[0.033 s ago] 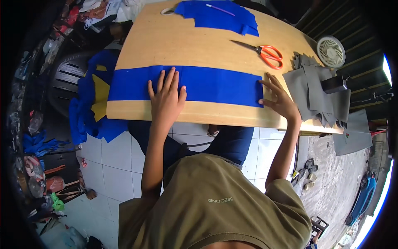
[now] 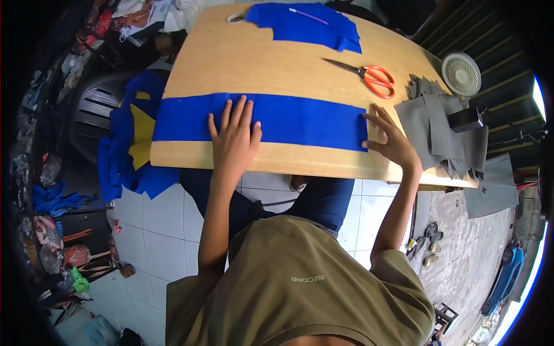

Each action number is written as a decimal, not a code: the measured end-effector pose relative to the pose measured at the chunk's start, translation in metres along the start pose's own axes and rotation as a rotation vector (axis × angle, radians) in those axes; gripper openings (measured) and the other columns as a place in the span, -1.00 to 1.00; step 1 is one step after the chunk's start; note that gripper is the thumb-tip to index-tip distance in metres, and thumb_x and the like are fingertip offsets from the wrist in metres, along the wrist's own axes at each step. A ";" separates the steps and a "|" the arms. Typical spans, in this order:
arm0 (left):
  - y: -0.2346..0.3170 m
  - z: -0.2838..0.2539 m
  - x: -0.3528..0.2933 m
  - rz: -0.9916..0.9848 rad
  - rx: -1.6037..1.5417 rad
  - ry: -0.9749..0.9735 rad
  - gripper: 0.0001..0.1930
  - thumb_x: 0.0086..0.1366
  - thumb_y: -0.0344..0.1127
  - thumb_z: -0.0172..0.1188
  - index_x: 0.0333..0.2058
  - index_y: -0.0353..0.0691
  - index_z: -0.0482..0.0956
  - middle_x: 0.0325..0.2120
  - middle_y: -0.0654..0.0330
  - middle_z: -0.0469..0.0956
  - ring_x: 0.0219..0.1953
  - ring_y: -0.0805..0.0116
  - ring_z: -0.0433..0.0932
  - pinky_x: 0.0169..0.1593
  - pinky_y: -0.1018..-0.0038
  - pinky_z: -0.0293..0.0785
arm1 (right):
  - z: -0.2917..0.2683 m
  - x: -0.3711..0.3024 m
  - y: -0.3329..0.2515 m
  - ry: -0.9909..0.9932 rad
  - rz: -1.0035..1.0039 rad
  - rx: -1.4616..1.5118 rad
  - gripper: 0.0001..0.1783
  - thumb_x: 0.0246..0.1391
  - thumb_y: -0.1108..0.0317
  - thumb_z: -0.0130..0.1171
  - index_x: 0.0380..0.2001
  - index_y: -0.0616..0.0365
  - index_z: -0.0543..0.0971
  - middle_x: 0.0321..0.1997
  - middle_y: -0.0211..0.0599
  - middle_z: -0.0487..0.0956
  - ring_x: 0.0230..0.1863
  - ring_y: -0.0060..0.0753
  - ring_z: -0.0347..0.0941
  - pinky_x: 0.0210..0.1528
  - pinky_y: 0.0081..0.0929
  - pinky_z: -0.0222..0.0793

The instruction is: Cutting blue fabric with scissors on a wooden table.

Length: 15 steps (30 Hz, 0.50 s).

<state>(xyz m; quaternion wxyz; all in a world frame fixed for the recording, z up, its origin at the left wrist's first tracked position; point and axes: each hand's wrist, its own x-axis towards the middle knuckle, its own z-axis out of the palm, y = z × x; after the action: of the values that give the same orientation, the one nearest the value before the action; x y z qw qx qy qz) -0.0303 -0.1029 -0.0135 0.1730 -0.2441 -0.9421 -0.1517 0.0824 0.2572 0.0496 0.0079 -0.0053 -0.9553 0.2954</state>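
A long strip of blue fabric (image 2: 311, 120) lies flat along the near edge of the wooden table (image 2: 231, 63). My left hand (image 2: 235, 134) rests on it left of its middle, palm down with the fingers stretched out. At the strip's right end is my right hand (image 2: 392, 141), its fingers spread and the fingertips at the short edge; nothing is held in it. Beyond the strip lie scissors with orange handles (image 2: 378, 81), their blades pointing left. Farther back, more blue fabric (image 2: 311, 29) carries a purple pen (image 2: 309, 16).
Grey fabric pieces (image 2: 418, 124) are piled at the table's right, under a dark box-shaped object (image 2: 466, 119). A small white fan (image 2: 461, 73) stands behind them. A tape roll (image 2: 235, 18) sits at the far left. Blue and yellow cloth (image 2: 141, 135) hangs over a chair beside the table.
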 end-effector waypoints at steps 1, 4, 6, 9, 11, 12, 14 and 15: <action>0.002 -0.002 0.001 0.011 -0.032 0.017 -0.51 0.42 -0.12 0.06 0.28 -0.05 0.42 0.34 0.14 0.32 0.41 0.03 0.20 0.40 -0.28 -0.11 | -0.006 0.002 -0.005 -0.042 0.048 -0.066 -0.24 -0.01 0.22 0.48 0.29 0.00 0.45 0.48 -0.07 0.27 0.54 -0.06 0.06 0.49 -0.22 0.07; 0.005 -0.006 0.001 0.031 -0.070 0.005 -0.59 0.39 -0.18 0.10 0.20 0.11 0.48 0.30 0.12 0.35 0.38 -0.04 0.23 0.37 -0.33 -0.09 | -0.024 0.027 -0.039 0.037 0.042 -0.106 -0.35 0.12 0.17 0.39 0.25 0.05 0.47 0.22 -0.03 0.55 0.27 -0.03 0.46 0.28 -0.26 0.36; 0.005 -0.009 0.000 0.051 -0.078 0.020 -0.65 0.35 -0.20 0.14 0.11 0.10 0.56 0.30 0.11 0.34 0.38 -0.06 0.23 0.36 -0.34 -0.07 | -0.036 0.064 -0.061 0.122 -0.122 -0.188 -0.50 0.16 0.21 0.35 0.14 0.11 0.54 0.05 -0.05 0.64 0.11 -0.06 0.57 0.16 -0.29 0.45; 0.002 -0.012 -0.003 0.039 -0.107 0.040 -0.67 0.34 -0.21 0.16 0.08 0.10 0.60 0.29 0.09 0.34 0.38 -0.08 0.22 0.35 -0.35 -0.04 | -0.028 0.166 -0.067 0.252 -0.265 -0.161 -0.71 0.19 0.21 0.16 -0.11 0.12 0.64 -0.16 -0.03 0.68 -0.20 0.01 0.63 -0.12 -0.17 0.52; 0.005 -0.013 -0.002 0.028 -0.142 0.062 -0.67 0.31 -0.23 0.19 0.05 0.10 0.62 0.20 0.07 0.38 0.32 -0.05 0.28 0.33 -0.35 0.00 | -0.018 0.249 -0.052 0.270 -0.096 -0.424 -0.72 0.18 0.23 0.03 -0.20 0.08 0.65 -0.15 0.02 0.67 -0.14 0.06 0.63 -0.10 -0.10 0.53; 0.008 -0.014 0.000 0.023 -0.171 0.059 -0.67 0.30 -0.24 0.20 0.04 0.11 0.63 0.17 0.06 0.39 0.29 -0.04 0.31 0.33 -0.34 0.02 | -0.015 0.283 -0.033 0.317 -0.073 -0.482 -0.72 0.14 0.27 -0.03 -0.21 0.07 0.63 -0.13 0.05 0.66 -0.08 0.10 0.61 -0.06 -0.04 0.53; 0.011 -0.015 0.000 0.023 -0.177 0.057 -0.67 0.30 -0.24 0.19 0.04 0.09 0.64 0.16 0.05 0.38 0.27 -0.03 0.31 0.33 -0.32 0.01 | -0.005 0.328 -0.001 0.330 -0.035 -0.504 -0.69 0.18 0.25 -0.01 -0.13 0.07 0.63 0.03 0.03 0.61 0.05 0.10 0.56 0.02 -0.03 0.53; 0.012 -0.016 0.001 0.017 -0.184 0.045 -0.67 0.30 -0.24 0.19 0.04 0.07 0.64 0.15 0.04 0.38 0.25 -0.02 0.32 0.34 -0.30 0.00 | 0.001 0.345 0.010 0.352 0.039 -0.549 -0.68 0.20 0.22 0.01 -0.09 0.07 0.62 0.08 0.05 0.57 0.12 0.16 0.52 0.07 0.01 0.51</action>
<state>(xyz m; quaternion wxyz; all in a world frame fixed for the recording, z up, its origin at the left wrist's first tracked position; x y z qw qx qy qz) -0.0207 -0.0988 0.0034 0.1722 -0.2635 -0.9179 -0.2415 -0.2624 0.2699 0.0479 0.1656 -0.0765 -0.9830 0.0215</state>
